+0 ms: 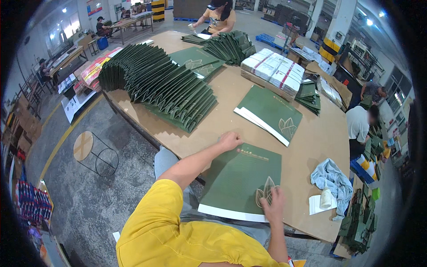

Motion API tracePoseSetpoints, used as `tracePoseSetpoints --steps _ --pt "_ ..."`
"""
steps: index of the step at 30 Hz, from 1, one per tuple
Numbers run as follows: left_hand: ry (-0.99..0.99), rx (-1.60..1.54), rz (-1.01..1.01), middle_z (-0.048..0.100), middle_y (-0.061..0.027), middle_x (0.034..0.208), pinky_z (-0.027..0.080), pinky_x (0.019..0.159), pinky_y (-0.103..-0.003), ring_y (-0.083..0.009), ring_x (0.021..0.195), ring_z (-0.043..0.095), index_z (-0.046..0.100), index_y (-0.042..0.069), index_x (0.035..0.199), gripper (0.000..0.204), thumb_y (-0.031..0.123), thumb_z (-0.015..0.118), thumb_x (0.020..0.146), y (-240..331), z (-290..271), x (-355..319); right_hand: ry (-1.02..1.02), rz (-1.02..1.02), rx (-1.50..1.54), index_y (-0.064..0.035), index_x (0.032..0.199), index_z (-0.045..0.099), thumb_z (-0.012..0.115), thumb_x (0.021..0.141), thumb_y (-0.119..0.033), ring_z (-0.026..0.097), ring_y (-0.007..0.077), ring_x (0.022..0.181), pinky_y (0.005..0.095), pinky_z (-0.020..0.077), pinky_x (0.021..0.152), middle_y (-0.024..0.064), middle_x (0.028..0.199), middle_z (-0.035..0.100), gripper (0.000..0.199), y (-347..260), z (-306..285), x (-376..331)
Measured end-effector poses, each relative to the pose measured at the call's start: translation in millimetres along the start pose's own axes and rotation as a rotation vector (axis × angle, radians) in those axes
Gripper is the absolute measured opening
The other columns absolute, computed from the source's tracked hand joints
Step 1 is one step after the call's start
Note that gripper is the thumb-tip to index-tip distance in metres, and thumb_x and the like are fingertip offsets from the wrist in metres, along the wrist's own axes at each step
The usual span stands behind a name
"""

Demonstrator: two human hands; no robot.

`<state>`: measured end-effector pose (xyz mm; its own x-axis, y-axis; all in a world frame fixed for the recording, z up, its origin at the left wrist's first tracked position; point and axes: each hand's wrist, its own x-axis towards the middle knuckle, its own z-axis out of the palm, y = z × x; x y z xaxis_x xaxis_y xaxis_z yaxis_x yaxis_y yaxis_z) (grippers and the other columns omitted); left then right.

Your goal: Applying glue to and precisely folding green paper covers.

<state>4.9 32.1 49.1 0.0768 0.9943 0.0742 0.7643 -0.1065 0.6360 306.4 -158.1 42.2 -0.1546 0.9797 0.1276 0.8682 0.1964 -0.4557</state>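
A large dark green paper sheet (pixel 235 178) with a gold leaf print and a white strip along its near side lies in front of me, overhanging the table's near edge. My left hand (pixel 230 141) is closed at its far left corner, the fingertips partly hidden. At the sheet's right edge, beside the leaf print, my right hand (pixel 274 204) grips it with the thumb on top. Beyond it rests a small stack of similar green sheets (pixel 269 113) with white edges showing.
Many folded green paper pieces (pixel 164 84) stand in a long row on the brown table (pixel 307 164). A strapped white paper bundle (pixel 273 71) sits farther back. At right are a blue cloth (pixel 333 178) and a white bottle (pixel 326 198). A person (pixel 220 20) works across the table; a stool (pixel 84 146) stands left.
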Motion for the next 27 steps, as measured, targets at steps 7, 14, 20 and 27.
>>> tracePoseSetpoints --steps 7,14,20,27 --pt "-0.239 -1.103 0.086 0.06 -0.0024 0.072 0.046 0.063 -0.028 -0.0125 0.066 0.056 0.063 0.004 0.076 0.013 0.017 0.061 0.079 53.8 6.2 35.8 0.055 0.048 0.214 -0.0014 0.134 0.038 0.074 0.068 -0.03 0.039 0.0367 0.123 0.0432 0.0321 0.102 0.023 0.134 0.039 0.08 5.4 -104.9 54.2" --pt "-0.13 -1.629 -0.353 0.055 -0.0017 0.077 0.044 0.06 -0.025 -0.0103 0.069 0.054 0.06 0.009 0.084 0.021 0.03 0.062 0.083 26.9 43.1 47.3 0.103 -0.002 -0.081 0.0035 0.134 0.035 0.073 0.069 -0.032 0.041 0.0391 0.122 0.0415 0.0362 0.1 0.027 0.134 0.037 0.083 -69.0 -119.1 69.2" --pt "-0.147 -1.27 -0.175 0.056 -0.0016 0.083 0.044 0.057 -0.026 -0.0084 0.068 0.052 0.06 0.009 0.086 0.025 0.032 0.066 0.083 -46.3 37.9 36.2 -0.035 0.201 -0.147 0.0017 0.139 0.027 0.067 0.075 -0.039 0.035 0.0425 0.125 0.044 0.0331 0.102 0.0289 0.141 0.025 0.085 -88.7 -47.5 72.9" --pt "0.212 0.253 0.187 0.056 -0.0139 0.104 0.043 0.082 -0.041 -0.0279 0.099 0.05 0.057 0.005 0.098 0.032 0.032 0.063 0.081 -38.2 11.8 -6.0 -0.054 0.1 -0.413 0.0009 0.14 0.024 0.061 0.078 -0.037 0.028 0.0439 0.126 0.0507 0.0328 0.099 0.0267 0.146 0.015 0.082 -85.5 2.1 71.1"
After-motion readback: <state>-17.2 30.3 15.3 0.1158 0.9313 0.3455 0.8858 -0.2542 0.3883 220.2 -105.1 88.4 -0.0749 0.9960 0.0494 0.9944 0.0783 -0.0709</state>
